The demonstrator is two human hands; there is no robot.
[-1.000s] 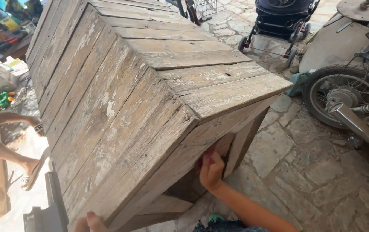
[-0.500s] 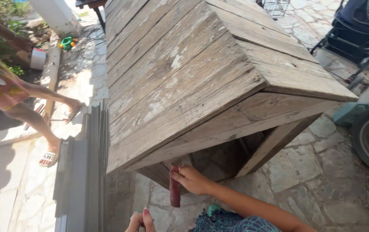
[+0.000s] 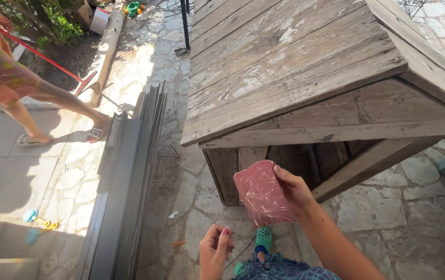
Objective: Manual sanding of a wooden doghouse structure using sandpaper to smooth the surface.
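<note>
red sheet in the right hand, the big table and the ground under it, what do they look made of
Red sheet: looks like worn abrasive paper or cloth, matt red with pale scuffs, flexing in the right hand; its exact kind cannot be told.
Table: bare weathered wooden planks, grey, with visible grain and flaking whitish paint.
Ground: irregular flat stones with joints between them, matt and dusty.

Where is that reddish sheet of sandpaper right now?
The reddish sandpaper sheet is held up in the person's right hand, low in the head view, just in front of the open underside of the weathered wooden table.
</note>
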